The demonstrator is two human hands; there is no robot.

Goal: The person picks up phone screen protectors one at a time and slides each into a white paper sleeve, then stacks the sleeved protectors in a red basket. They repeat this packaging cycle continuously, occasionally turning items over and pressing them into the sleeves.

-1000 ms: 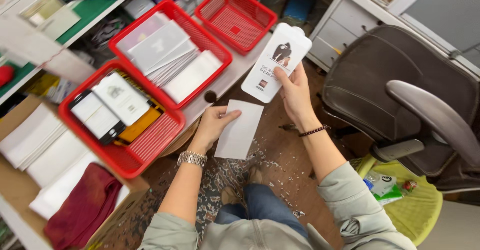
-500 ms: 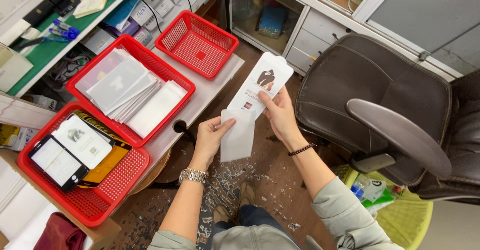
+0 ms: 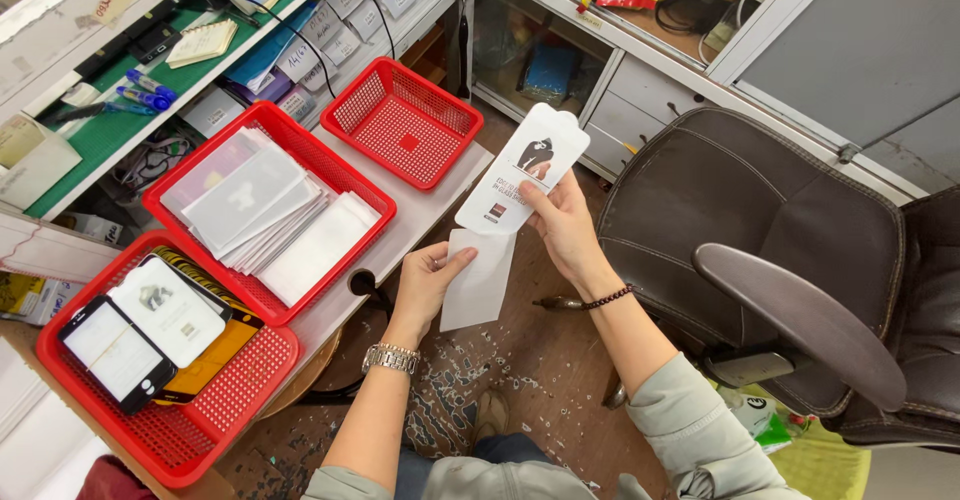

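My right hand point(image 3: 562, 228) grips a white rounded retail sleeve point(image 3: 522, 168) with a dark animal picture on it, held up over the floor. My left hand point(image 3: 428, 278) pinches a plain white sheet point(image 3: 480, 282) whose top edge sits at the sleeve's lower opening. A watch is on my left wrist and a dark bead bracelet on my right. To the left, a red basket point(image 3: 352, 188) holds a stack of pale flat sheets. Nearer me, another red basket point(image 3: 215, 415) holds phone screen protectors and white sleeves.
An empty red basket point(image 3: 405, 130) stands at the far end of the white table point(image 3: 400, 235). A dark brown office chair point(image 3: 770, 260) is close on my right. Shelves with pens and small boxes lie at the upper left, cabinets behind. Debris litters the floor.
The view has shifted so the baskets sit further left. Both hands have stayed together, and the white sheet has come up against the sleeve's lower end.
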